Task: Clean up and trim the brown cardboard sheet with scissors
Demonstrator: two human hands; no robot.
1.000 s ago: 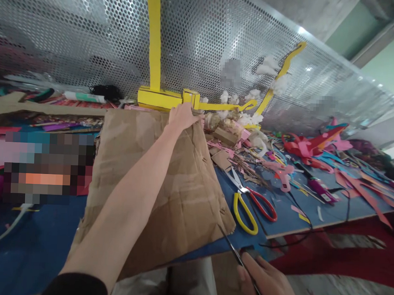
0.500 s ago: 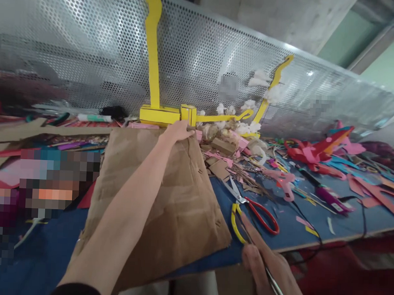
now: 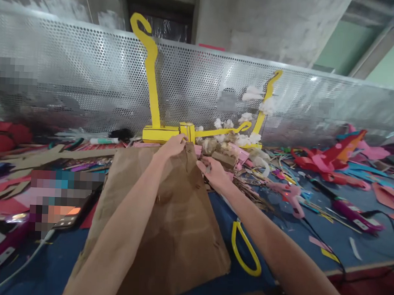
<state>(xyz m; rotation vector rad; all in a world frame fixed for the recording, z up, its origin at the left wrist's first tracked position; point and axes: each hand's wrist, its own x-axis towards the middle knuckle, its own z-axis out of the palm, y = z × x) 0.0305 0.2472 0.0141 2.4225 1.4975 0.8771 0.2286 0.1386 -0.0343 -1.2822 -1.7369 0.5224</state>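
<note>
Lying flat on the blue table (image 3: 42,262), the brown cardboard sheet (image 3: 167,233) ran with its long axis from the near edge straight away toward the perforated metal screen (image 3: 88,86), widest near and narrowing far. Just right of its near corner sat the yellow scissors handle (image 3: 244,249), partly hidden under the right forearm. Both arms stretched along the sheet to its far end. The left hand (image 3: 172,147) was curled over the far edge at the top, gripping the cardboard. The right hand (image 3: 214,171) lay close beside it, at the sheet's far right edge, fingers bent on something small; whether it pinched the cardboard or a scrap could not be told. The hands sat close together, the left slightly farther. Beyond them stood the yellow cardboard model (image 3: 166,133) against the screen, with paper scraps (image 3: 330,166) spread to the right.
</note>
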